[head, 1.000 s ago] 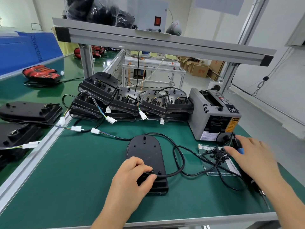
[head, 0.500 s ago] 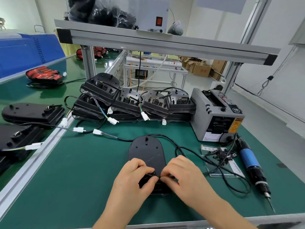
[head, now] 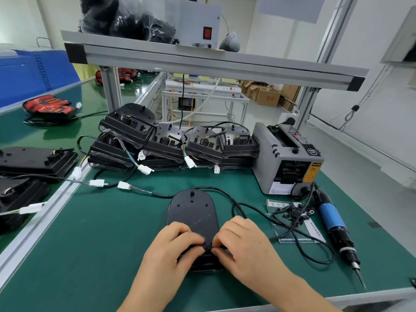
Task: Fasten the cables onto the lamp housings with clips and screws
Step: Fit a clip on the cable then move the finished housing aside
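Observation:
A black lamp housing (head: 192, 210) lies flat on the green bench in front of me. Its black cable (head: 238, 204) loops off to the right and runs left to a white connector (head: 123, 185). My left hand (head: 173, 246) and my right hand (head: 243, 242) meet over the housing's near end, fingertips pinching something small and dark at the cable there; what it is stays hidden under the fingers. A pile of small black clips and screws (head: 295, 213) sits on a plastic sheet to the right. A blue electric screwdriver (head: 335, 224) lies beyond it.
A row of stacked black lamp housings (head: 171, 143) with white connectors stands behind. A grey tape dispenser (head: 286, 158) sits at the back right. More housings (head: 36, 158) lie on the left bench. An aluminium shelf frame (head: 202, 64) spans overhead.
My right hand left the clip pile by the screwdriver and came left to the housing's near end, meeting my left hand. The left hand stayed on the housing.

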